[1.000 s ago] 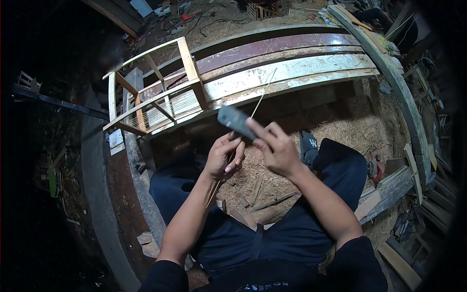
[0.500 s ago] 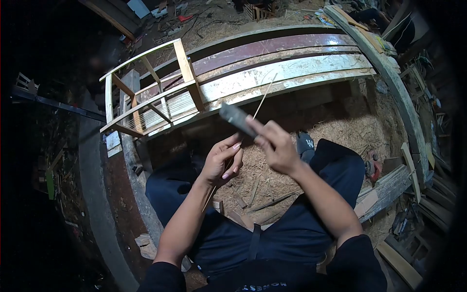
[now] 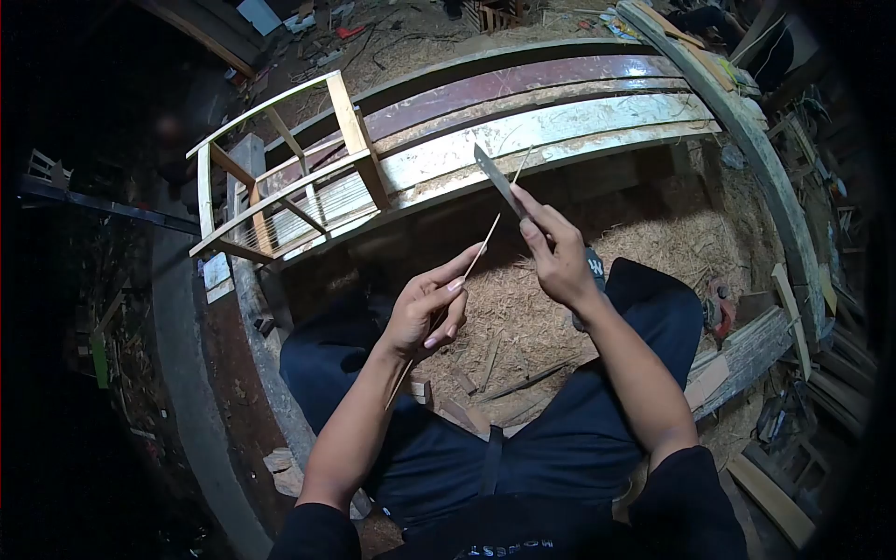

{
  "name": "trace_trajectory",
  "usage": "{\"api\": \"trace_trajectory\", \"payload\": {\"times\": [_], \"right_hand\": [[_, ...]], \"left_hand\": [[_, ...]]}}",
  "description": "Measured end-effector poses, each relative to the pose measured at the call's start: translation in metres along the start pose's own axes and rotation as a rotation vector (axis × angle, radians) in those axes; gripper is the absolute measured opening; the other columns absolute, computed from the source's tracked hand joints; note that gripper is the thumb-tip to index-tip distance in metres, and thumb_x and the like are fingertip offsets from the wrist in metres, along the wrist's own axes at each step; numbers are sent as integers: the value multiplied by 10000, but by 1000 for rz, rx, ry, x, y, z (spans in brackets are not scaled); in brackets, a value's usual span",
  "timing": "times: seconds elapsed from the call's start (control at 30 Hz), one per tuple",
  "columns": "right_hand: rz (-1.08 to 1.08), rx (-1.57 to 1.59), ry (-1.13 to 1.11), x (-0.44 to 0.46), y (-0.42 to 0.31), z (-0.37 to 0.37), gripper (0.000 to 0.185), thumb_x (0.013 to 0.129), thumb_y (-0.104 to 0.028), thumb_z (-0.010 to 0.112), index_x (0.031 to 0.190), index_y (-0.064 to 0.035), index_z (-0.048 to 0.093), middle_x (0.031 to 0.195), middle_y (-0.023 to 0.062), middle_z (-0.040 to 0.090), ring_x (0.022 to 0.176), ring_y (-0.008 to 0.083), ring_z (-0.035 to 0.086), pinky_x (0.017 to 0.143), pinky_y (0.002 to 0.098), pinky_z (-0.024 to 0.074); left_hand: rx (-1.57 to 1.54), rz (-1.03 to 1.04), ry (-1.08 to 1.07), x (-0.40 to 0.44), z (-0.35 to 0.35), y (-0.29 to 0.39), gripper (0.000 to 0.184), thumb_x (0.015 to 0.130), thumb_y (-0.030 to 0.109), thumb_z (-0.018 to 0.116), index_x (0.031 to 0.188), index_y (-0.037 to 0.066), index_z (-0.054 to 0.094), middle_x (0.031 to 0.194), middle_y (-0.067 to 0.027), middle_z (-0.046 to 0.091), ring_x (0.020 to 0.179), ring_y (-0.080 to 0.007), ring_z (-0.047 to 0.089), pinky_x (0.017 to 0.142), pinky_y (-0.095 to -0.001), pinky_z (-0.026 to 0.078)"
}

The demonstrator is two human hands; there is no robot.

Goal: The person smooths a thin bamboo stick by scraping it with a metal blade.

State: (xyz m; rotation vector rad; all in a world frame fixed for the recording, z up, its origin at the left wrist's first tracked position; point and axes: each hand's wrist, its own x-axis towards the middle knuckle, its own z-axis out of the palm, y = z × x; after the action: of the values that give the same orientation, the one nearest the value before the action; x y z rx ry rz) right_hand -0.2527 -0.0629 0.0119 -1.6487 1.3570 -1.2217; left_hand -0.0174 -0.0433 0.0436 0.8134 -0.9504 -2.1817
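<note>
A thin pale wooden strip [image 3: 483, 245] is pinched in my left hand [image 3: 429, 310]; its upper end points up and right, and its lower part runs down along my wrist. My right hand [image 3: 558, 252] grips a flat grey blade [image 3: 497, 175], tilted up and left; its handle is hidden in my fingers. Beside the blade, a short thin pale piece [image 3: 523, 163] sticks up from near my right fingertips. The blade and the strip in my left hand are apart.
Beyond my hands stretches a long plank bench [image 3: 560, 119] with shavings on it. A wooden frame with thin rods [image 3: 350, 117] stands at its left end. A thick beam [image 3: 756, 149] runs along the right. Shavings [image 3: 523, 327] and sticks cover the ground between my legs.
My right hand has moved right with the blade, which now shows its narrow side. A gap has opened between it and the strip's upper end. My left hand has barely moved.
</note>
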Motion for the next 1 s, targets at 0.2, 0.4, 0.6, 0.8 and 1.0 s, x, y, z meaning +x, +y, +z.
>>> {"api": "trace_trajectory", "payload": {"times": [0.2, 0.4, 0.6, 0.8, 1.0], "right_hand": [[-100, 66, -103, -12, -13, 14, 446, 982, -132, 580, 1427, -116, 548, 870, 146, 606, 760, 243, 579, 767, 338, 489], [179, 502, -61, 6, 4, -8, 425, 1039, -185, 552, 1437, -38, 514, 1086, 45, 650, 651, 54, 523, 576, 211, 430], [217, 714, -11, 11, 16, -12, 489, 1021, -244, 600, 1437, -6, 500, 1145, 39, 654, 574, 23, 490, 501, 182, 417], [151, 592, -9, 14, 19, -9, 476, 1032, -245, 576, 1458, -52, 490, 1240, 84, 639, 578, 27, 480, 509, 181, 416], [240, 488, 285, 32, 31, -53, 403, 1058, -363, 507, 1270, -42, 626, 566, -36, 474, 464, 26, 423, 437, 195, 339]], "left_hand": [[-15, -10, 13, 0, -10, -2, 509, 1045, 154, 451, 1530, 36, 351, 552, -50, 533, 351, -54, 357, 401, -185, 349], [48, -5, 32, 5, -1, -3, 514, 1043, 144, 439, 1525, 0, 336, 548, -49, 508, 334, -55, 361, 380, -178, 348], [120, -65, 42, 7, 6, -1, 477, 1059, 183, 449, 1494, -4, 392, 579, -45, 548, 333, -46, 390, 347, -172, 331], [151, -85, 24, 11, 4, -4, 454, 1061, 176, 449, 1474, -10, 426, 620, -37, 573, 356, -35, 406, 365, -170, 331], [189, -122, -24, 6, -3, 0, 434, 1055, 164, 465, 1447, -22, 462, 648, -34, 584, 389, -29, 408, 392, -171, 340]]}}
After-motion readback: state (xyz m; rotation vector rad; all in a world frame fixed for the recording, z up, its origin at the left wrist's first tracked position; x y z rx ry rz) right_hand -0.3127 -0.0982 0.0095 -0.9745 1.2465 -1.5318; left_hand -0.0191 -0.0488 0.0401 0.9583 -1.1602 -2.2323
